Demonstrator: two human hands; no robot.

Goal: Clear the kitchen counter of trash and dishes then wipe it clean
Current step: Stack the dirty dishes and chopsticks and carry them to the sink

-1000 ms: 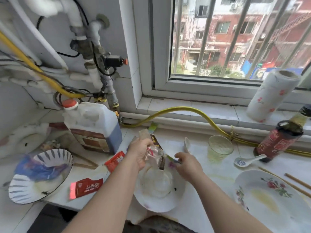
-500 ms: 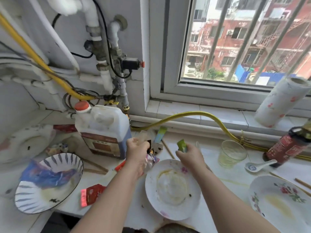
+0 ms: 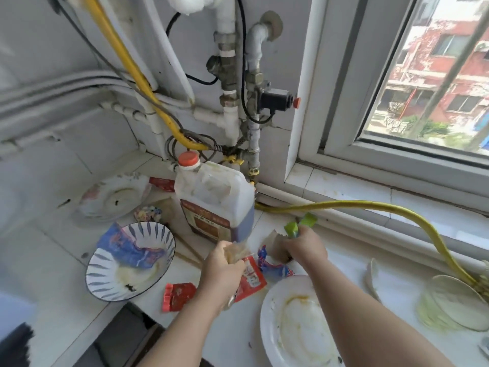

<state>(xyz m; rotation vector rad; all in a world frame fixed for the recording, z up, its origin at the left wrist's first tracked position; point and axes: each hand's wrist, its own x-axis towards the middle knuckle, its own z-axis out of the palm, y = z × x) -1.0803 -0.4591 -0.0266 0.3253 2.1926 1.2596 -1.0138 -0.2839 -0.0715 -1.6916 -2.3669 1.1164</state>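
Left hand (image 3: 223,266) and right hand (image 3: 307,247) each clench trash.
Left: crumpled wrapper (image 3: 236,251). Right: green wrapper (image 3: 291,229), long axis toward 1 o'clock.

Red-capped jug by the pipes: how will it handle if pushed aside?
The jug probably slides rather than tips: squat, broad base. Dark liquid fills only its lower part, so likely moderately heavy and sloshy. Cap looks on, so spills seem unlikely.

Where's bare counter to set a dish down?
Free: the strip right of the right hand, between yellow hose and white plate; also the counter left of the striped bowl. Crowded: wrappers between jug, bowl and plate.
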